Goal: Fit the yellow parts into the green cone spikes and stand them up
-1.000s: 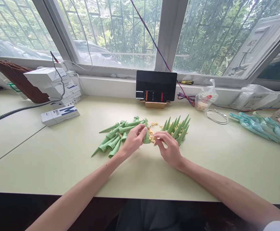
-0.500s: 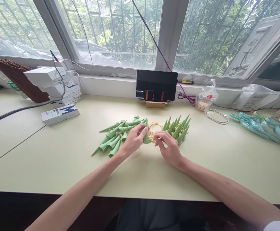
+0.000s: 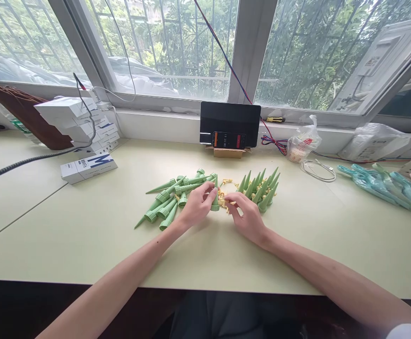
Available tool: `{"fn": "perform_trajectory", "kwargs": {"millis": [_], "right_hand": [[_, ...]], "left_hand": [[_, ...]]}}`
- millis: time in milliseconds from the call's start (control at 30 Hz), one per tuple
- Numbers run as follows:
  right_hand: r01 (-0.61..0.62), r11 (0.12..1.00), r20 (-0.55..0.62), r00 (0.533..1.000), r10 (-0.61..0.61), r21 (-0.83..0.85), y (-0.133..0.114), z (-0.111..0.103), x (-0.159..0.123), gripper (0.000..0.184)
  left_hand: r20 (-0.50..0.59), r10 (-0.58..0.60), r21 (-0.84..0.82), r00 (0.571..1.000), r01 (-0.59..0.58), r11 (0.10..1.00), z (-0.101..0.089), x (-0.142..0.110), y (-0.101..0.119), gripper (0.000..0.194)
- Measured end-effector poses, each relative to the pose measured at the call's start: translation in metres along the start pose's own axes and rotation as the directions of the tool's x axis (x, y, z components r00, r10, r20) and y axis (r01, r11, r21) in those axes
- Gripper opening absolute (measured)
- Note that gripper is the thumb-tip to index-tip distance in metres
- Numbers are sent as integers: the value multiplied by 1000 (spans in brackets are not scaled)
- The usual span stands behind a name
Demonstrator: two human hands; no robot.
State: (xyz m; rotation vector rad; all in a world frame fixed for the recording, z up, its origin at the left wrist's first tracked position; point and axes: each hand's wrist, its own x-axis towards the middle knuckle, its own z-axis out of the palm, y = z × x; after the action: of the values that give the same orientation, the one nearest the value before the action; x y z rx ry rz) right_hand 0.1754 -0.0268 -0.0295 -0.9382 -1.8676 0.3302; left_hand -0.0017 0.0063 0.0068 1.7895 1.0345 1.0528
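My left hand (image 3: 201,202) is closed around a green plastic watering spike (image 3: 215,202), held upright with its tip up and its ribbed cap at the bottom. Just right of it, the thumb and fingers of my right hand (image 3: 248,217) are pinched together; what they hold is too small to make out against the yellow parts behind. Those small yellow plastic parts (image 3: 227,181) lie loose between and beyond my hands. Left of my hands is a heap of green spikes (image 3: 163,197) lying on their sides. More spikes (image 3: 261,188) stand upright in a cluster at the right, with yellow bits among them.
A phone (image 3: 228,140) leans on a dark tablet (image 3: 230,117) on a cardboard stand (image 3: 228,153). White boxes (image 3: 88,168) are at the left, near a coiled black cable (image 3: 36,160). Rightward lie a tied plastic bag (image 3: 302,143), a white cable (image 3: 318,171) and wrapped teal items (image 3: 378,186).
My right hand's fingertips have shifted very slightly at the spike's side. The spike in my left hand stays upright in nearly the same place. The heap and the cluster look unchanged.
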Motion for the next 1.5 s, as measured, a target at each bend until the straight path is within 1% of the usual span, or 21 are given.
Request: {"fn": "perform_trajectory", "kwargs": {"millis": [233, 500, 633, 1033, 1367, 1500], "right_hand": [[18, 999, 28, 999, -17, -34, -1, -1, 1, 18], [-7, 999, 79, 997, 11, -51, 0, -1, 1, 20], [-19, 999, 88, 996, 24, -51, -1, -1, 1, 20], [-23, 997, 98, 995, 29, -70, -1, -1, 1, 19], [-17, 997, 88, 996, 23, -70, -2, -1, 1, 19], [-22, 997, 90, 996, 29, -75, -2, -1, 1, 20]], "left_hand": [[23, 26, 127, 999, -28, 992, 0, 0, -5, 22], [64, 37, 241, 997, -51, 969, 0, -1, -4, 24], [49, 40, 283, 998, -52, 958, 0, 0, -2, 28], [24, 78, 324, 997, -82, 942, -2, 0, 0, 24], [6, 59, 336, 998, -57, 940, -2, -1, -2, 25], [3, 72, 344, 997, -68, 936, -2, -1, -3, 26]]}}
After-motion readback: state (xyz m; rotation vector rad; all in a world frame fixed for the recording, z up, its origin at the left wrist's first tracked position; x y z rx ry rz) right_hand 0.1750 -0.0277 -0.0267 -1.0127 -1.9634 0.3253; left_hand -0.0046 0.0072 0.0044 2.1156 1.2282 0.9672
